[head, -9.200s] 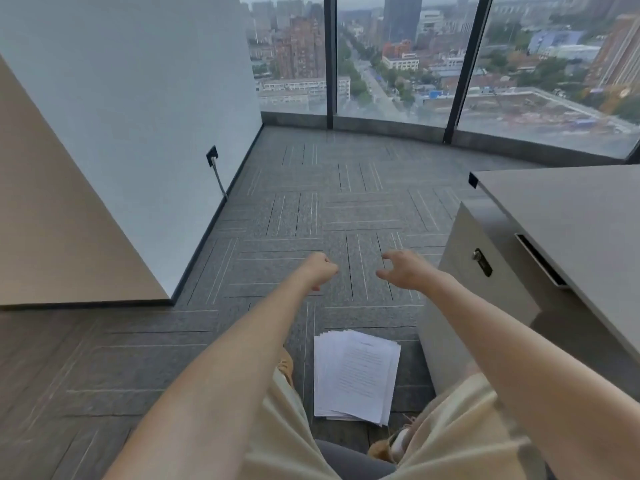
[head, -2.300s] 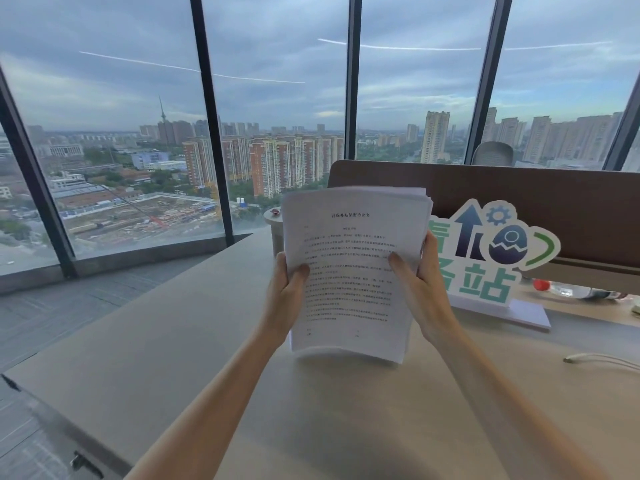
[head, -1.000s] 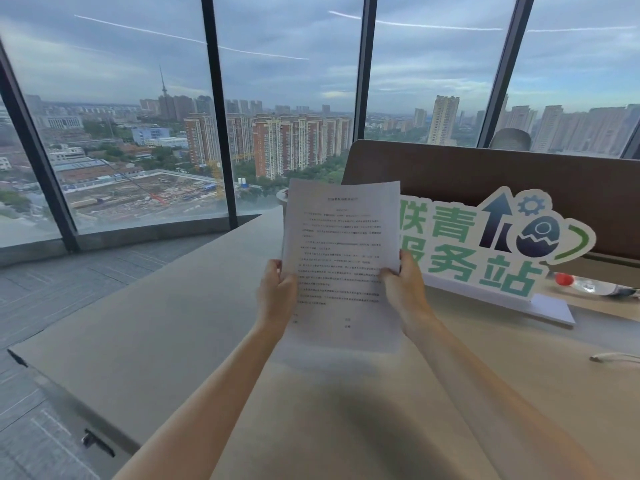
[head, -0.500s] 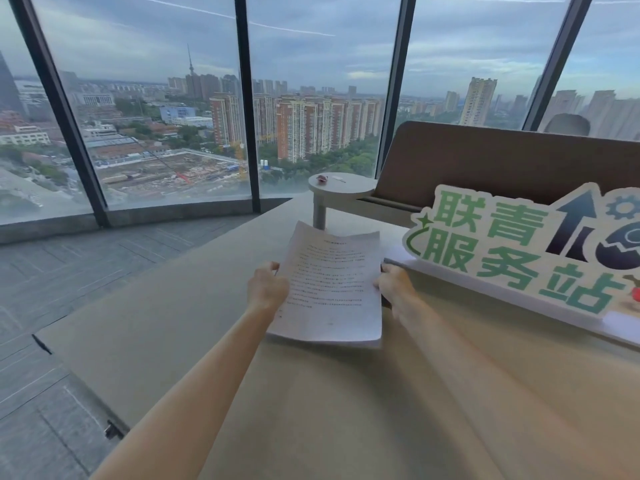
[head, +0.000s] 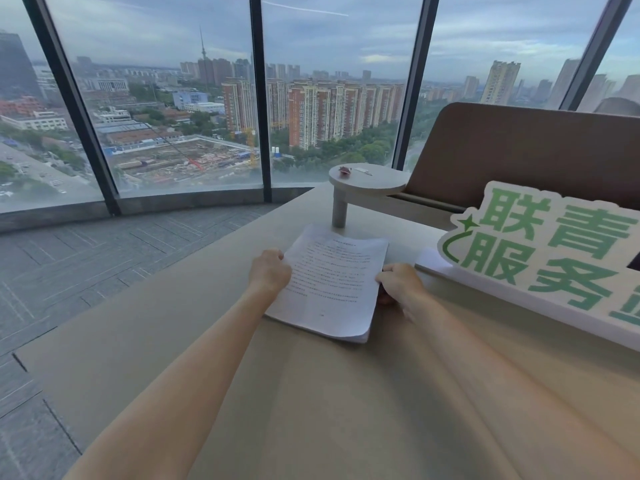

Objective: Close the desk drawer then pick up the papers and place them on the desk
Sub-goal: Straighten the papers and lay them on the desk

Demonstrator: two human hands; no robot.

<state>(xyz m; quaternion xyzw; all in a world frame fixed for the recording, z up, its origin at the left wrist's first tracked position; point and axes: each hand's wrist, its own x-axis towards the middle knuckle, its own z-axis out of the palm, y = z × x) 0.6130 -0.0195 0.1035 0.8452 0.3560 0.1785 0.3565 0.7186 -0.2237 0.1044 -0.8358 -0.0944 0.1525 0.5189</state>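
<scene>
Holding a stack of printed papers (head: 329, 284) by its two side edges, you are resting it flat on the beige desk (head: 311, 410). Your left hand (head: 269, 272) is gripping the left edge with fingers curled over it, and your right hand (head: 398, 284) is pinching the right edge, thumb on top. Just beyond the papers a small round stand (head: 367, 176) is rising from the desk. To the right, a white sign with green characters (head: 554, 254) is standing upright, near your right hand
</scene>
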